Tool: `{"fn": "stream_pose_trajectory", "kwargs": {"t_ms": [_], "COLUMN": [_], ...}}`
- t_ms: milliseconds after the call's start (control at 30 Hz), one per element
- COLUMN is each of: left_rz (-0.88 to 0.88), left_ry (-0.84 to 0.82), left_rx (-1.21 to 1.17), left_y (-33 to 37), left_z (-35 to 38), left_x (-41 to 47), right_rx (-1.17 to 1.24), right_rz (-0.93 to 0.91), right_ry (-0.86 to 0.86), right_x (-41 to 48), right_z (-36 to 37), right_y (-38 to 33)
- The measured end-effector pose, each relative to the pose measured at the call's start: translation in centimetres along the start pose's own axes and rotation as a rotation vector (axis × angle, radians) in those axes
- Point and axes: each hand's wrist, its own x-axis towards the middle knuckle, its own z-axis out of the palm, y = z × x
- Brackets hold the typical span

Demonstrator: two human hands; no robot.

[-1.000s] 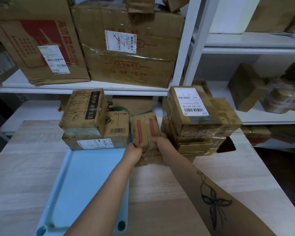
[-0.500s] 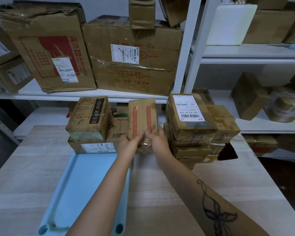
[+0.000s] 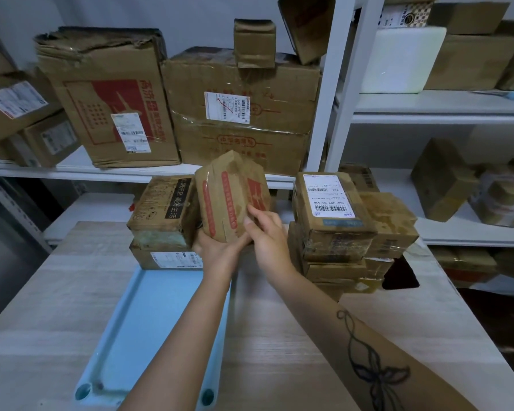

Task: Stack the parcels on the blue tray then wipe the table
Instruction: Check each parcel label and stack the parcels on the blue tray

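A brown parcel with red stripes [image 3: 226,194] is lifted in the air, tilted, above the far end of the blue tray [image 3: 149,327]. My left hand [image 3: 217,250] grips it from below and my right hand [image 3: 267,232] grips its right side. On the tray's far end a flat labelled parcel [image 3: 163,258] lies with a parcel with black lettering [image 3: 163,209] on top of it. To the right, on the wooden table [image 3: 279,336], stands a stack of several parcels [image 3: 339,232], topped by one with a white label.
White shelving behind the table holds large cardboard boxes [image 3: 238,114] and more parcels [image 3: 439,179] on the right shelves. A dark notch [image 3: 401,274] cuts into the table's right edge. A grey cabinet side stands at the left.
Both hands have lifted the red-striped parcel from the table between the stacks, raised it and tilted it towards the left stack. The camera view has tipped upward a little.
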Motion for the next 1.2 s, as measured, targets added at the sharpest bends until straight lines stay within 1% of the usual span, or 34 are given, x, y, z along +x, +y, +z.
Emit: {"fn": "stream_pose_trajectory", "kwargs": {"t_ms": [67, 133, 267, 300, 400, 467, 533, 600, 667, 800, 900, 1000, 1067, 1133, 1200], "left_rz": [-0.012, -0.018, -0.037, -0.048, -0.076, -0.101, -0.113, -0.117, -0.135, -0.157, -0.156, -0.16, -0.116, -0.031, 0.032], "left_ry": [0.007, -0.028, -0.194, -0.237, -0.332, -0.363, -0.364, -0.357, -0.347, -0.341, -0.324, -0.249, -0.203, -0.208, -0.211], "left_rx": [-0.031, -0.1, -0.336, -0.386, -0.477, -0.547, -0.61, -0.657, -0.683, -0.665, -0.606, -0.568, -0.469, -0.334, -0.266], "left_y": [0.0, -0.1, -0.5, -0.5, -0.8, -1.0, -1.1, -1.4, -1.7, -2.3, -2.3, -1.7, -1.2, -0.8, -0.2], "left_z": [-0.3, -1.0, -2.5, -2.9, -3.9, -4.3, -4.7, -5.1, -5.3, -5.5, -5.6, -5.5, -5.4, -5.4, -5.3], "left_x": [0.3, 0.6, 0.8, 0.8, 0.9, 0.9, 0.9, 1.1, 1.4, 1.7, 1.8, 2.1, 2.4, 2.7, 2.7], "right_rx": [-0.003, 0.017, -0.102, -0.095, 0.033, 0.156, 0.299, 0.336, 0.329, 0.369, 0.359, 0.399, 0.407, 0.392, 0.378], "right_rz": [0.006, 0.018, 0.069, 0.091, 0.185, 0.261, 0.365, 0.444, 0.457, 0.453, 0.46, 0.431, 0.415, 0.398, 0.373], "right_ry": [-0.02, 0.027, 0.126, 0.128, 0.129, 0.088, 0.005, -0.093, -0.152, -0.202, -0.157, -0.106, -0.058, -0.032, -0.022], "right_x": [0.1, 0.5, 2.2, 2.5, 2.9, 3.2, 3.8, 4.3, 4.4, 4.0, 4.0, 4.0, 3.9, 4.0, 4.0], "right_z": [0.0, -0.2, -1.5, -1.8, -2.0, -1.7, -1.2, -0.9, -0.9, -1.4, -1.5, -1.4, -1.4, -1.5, -1.6], "right_y": [-0.5, -1.2, -2.2, -2.2, -2.1, -2.0, -2.1, -2.1, -2.1, -1.5, -1.4, -1.2, -1.1, -1.1, -0.9]}}
